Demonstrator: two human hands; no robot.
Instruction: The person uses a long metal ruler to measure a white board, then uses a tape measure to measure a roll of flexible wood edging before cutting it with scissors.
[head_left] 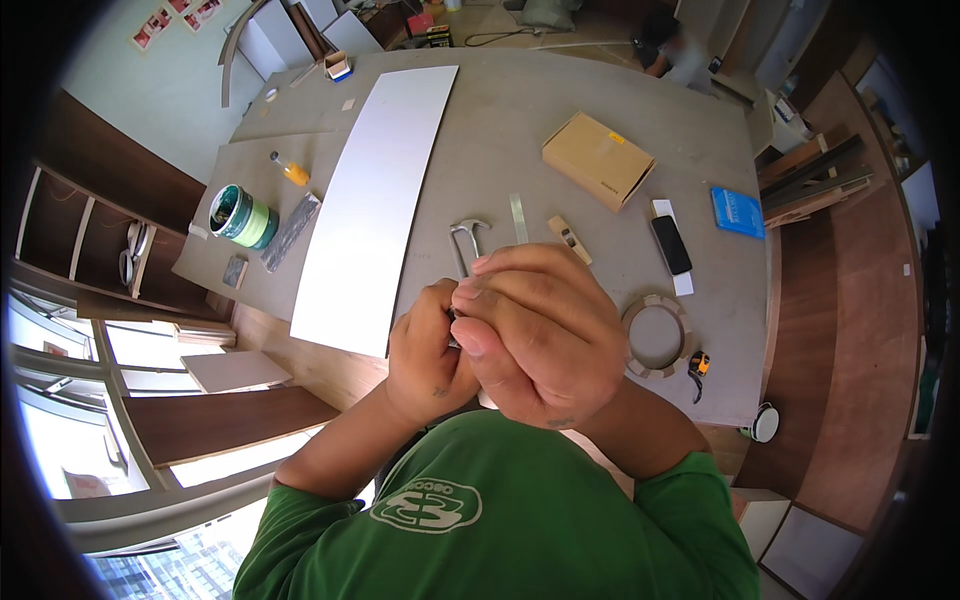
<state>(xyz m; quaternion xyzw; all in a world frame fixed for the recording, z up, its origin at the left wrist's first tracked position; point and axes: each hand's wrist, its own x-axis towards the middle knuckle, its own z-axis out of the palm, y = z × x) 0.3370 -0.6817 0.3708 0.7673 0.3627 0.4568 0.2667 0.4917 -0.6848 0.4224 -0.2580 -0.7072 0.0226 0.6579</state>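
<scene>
My left hand (428,345) and my right hand (550,335) are brought together in front of my chest, above the table's near side. Both are closed, the fingertips meeting around a small dark thing that shows only as a sliver between them; its kind I cannot make out. Just beyond the fingers is a claw hammer (468,231) with a metal head, its lower handle hidden behind my hands. A small wooden hand plane (570,240) and a pale ruler-like strip (518,217) lie past my right hand. Left of my hands lies a long white board (375,205).
On the grey table (480,130) are a cardboard box (598,160), a black phone (671,246), a blue packet (738,211), a ring-shaped piece (628,335) and a tape measure (700,365). A green-smeared bucket (243,217) stands left. A person (675,55) is low beyond the far edge.
</scene>
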